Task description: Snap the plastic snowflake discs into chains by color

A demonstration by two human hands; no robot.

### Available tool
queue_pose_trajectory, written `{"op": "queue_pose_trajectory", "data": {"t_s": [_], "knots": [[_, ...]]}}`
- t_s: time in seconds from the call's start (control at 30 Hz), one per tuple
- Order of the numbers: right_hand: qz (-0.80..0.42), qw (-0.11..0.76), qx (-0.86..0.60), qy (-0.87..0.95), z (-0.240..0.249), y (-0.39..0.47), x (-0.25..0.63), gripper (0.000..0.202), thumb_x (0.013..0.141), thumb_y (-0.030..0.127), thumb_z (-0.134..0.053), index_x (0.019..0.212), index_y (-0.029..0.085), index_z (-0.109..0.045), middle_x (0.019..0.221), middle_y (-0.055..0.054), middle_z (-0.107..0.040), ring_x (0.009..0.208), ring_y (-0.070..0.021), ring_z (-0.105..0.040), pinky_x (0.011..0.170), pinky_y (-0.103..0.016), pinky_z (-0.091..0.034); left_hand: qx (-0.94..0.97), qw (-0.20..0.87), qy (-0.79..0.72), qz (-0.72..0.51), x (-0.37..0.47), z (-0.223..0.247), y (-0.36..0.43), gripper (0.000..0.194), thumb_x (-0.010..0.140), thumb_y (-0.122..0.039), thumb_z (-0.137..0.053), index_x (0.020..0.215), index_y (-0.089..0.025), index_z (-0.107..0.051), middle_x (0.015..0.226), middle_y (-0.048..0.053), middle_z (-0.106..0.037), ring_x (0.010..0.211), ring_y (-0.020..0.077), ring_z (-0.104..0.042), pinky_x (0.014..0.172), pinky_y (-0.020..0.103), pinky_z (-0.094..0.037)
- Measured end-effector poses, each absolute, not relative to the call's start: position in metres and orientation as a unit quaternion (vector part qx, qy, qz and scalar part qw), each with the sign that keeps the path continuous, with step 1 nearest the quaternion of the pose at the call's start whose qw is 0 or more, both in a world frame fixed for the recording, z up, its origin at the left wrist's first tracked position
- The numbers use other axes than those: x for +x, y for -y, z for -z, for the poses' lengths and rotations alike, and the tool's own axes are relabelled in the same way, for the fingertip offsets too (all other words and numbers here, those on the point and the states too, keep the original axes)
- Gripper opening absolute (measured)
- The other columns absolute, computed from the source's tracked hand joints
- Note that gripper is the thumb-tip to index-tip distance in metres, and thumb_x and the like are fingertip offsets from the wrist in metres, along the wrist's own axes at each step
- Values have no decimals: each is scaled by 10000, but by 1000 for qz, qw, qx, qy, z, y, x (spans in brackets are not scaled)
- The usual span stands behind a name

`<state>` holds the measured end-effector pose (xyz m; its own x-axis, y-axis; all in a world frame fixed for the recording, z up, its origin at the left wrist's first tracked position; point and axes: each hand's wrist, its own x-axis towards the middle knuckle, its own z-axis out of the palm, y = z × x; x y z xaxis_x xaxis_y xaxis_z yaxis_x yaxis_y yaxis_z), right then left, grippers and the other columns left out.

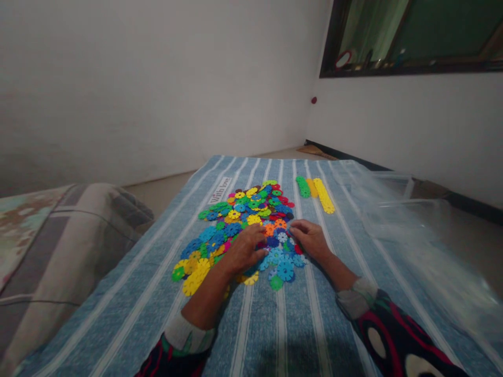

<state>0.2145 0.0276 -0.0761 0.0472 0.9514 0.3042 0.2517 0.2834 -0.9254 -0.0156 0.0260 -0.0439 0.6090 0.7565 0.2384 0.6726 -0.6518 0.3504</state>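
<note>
A wide pile of notched plastic discs [254, 219], flower-like and in many colours, lies spread on the striped cloth. My left hand [247, 248] rests over the middle of the pile, thumb and fingers apart, with its fingertips near orange and dark blue discs. At the pile's right edge is my right hand [310, 238], its thumb and fingers drawn together. Whatever lies between those fingertips is too small to make out. Orange discs [269, 229] sit between the two hands. Light blue discs [285, 268] lie on the near side, and yellow discs [196, 277] at the near left.
Beyond my right hand lie a green row of discs [302, 187], a short orange row [312, 188] and a longer yellow row [324, 196]. Clear plastic containers [404, 209] stand on the right. A "With love" label [221, 190] shows on the cloth [157, 314].
</note>
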Motion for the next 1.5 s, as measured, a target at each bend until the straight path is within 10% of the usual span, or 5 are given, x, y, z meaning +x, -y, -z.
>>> {"op": "queue_pose_trajectory", "data": {"t_s": [1.5], "knots": [[-295,510,-495,639,72,-19,212,204,765,358,-600,795,194,-718,698,-11,-689,604,-159,-601,597,-275,-476,797,135,-536,-243,-76,31,-47,120,696,-238,-599,747,-191,-697,863,32,-720,887,217,-656,851,341,-503]]}}
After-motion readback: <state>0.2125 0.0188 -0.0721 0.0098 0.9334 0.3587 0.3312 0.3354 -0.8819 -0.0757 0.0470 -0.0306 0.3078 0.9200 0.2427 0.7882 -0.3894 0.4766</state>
